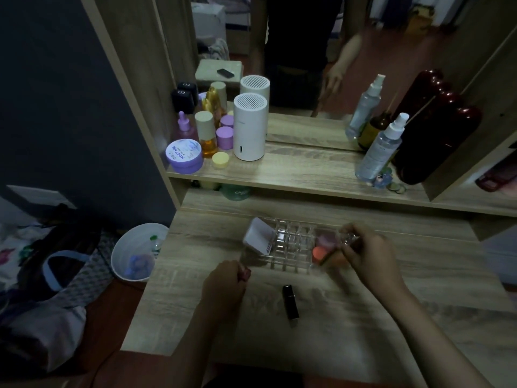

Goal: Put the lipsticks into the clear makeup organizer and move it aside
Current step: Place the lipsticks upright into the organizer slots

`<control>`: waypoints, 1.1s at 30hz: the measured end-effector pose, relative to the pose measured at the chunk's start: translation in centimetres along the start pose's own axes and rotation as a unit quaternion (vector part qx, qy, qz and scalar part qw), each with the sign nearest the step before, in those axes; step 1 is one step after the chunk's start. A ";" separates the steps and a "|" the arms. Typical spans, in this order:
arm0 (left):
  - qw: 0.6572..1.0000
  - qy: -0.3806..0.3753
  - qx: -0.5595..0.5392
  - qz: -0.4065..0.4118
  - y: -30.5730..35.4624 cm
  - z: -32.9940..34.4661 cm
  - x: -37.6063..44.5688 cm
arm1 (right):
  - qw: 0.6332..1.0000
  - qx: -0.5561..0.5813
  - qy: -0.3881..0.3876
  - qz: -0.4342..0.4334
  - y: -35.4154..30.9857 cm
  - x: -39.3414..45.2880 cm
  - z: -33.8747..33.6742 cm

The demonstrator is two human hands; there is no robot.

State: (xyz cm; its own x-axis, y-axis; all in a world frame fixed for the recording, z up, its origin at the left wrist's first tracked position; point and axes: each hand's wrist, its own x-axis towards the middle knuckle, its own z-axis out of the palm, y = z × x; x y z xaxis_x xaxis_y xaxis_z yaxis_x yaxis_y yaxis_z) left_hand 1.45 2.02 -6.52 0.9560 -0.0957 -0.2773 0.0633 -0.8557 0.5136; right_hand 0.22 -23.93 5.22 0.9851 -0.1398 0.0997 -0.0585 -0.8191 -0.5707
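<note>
The clear makeup organizer, a grid of small cells, stands on the wooden dresser top. A white box leans in its left end, and pink and orange sponges sit in its right part. My left hand is shut on a reddish lipstick just left of the organizer's front corner. My right hand holds a lipstick tilted over the organizer's right end; the lipstick is blurred. A black lipstick lies on the dresser top between my hands.
A shelf behind holds a white cylinder device, purple jars, bottles, spray bottles and a dark red bottle before a mirror. A white bin and bags sit on the floor to the left.
</note>
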 end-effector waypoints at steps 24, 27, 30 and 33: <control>0.997 -0.005 -0.021 0.070 3.3 -2.1 1.9 | 0.996 -0.020 -0.065 -0.055 -2.6 7.5 5.5; 0.995 0.004 -0.054 0.079 4.8 -2.8 2.7 | 0.995 -0.015 -0.087 -0.050 -2.6 7.3 5.8; 0.987 0.036 -0.097 0.120 7.0 -4.1 4.1 | 0.994 -0.014 -0.093 -0.048 -2.5 7.2 5.9; 0.976 0.086 -0.133 0.149 9.4 -5.6 5.5 | 0.994 -0.031 -0.089 -0.046 -2.5 7.3 6.0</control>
State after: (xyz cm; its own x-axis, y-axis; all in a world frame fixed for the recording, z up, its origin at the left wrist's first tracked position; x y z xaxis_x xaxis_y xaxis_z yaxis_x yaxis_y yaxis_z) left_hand 8.87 -3.70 1.35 0.9760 -0.2129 0.0455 -0.1742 -0.6387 0.7495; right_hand 8.57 -19.57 2.48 0.9994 0.0342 0.0006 0.0296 -0.8577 -0.5133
